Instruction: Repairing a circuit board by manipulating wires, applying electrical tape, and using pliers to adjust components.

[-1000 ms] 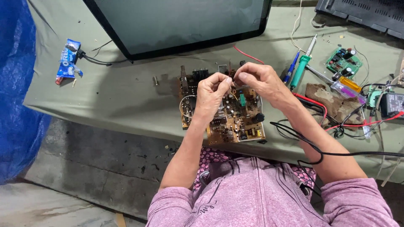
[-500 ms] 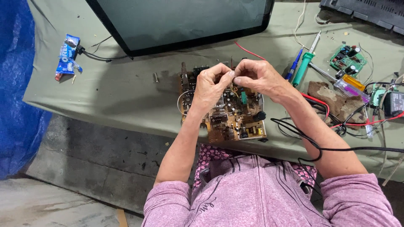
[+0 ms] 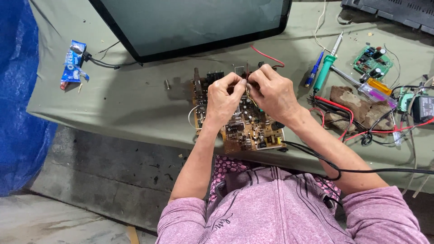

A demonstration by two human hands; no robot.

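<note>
A brown circuit board (image 3: 253,131) crowded with components lies on the green-covered table (image 3: 135,104), its near end over the table's front edge. My left hand (image 3: 222,100) and my right hand (image 3: 272,92) hover together over the board's far half, fingertips pinched against each other around a small part that is too tiny to name. A thin red wire (image 3: 267,56) loops out from behind my right hand.
A large dark screen (image 3: 190,22) lies at the back. A green-handled soldering iron (image 3: 326,68), a blue screwdriver (image 3: 313,72), a small green circuit board (image 3: 372,61), a brown rag (image 3: 357,106) and tangled red and black leads (image 3: 361,131) sit to the right. A blue snack wrapper (image 3: 72,61) lies at the left. A blue tarp (image 3: 18,113) hangs beyond.
Both hands have stayed pinched together over the board, shifting only slightly; the view has drifted a little.
</note>
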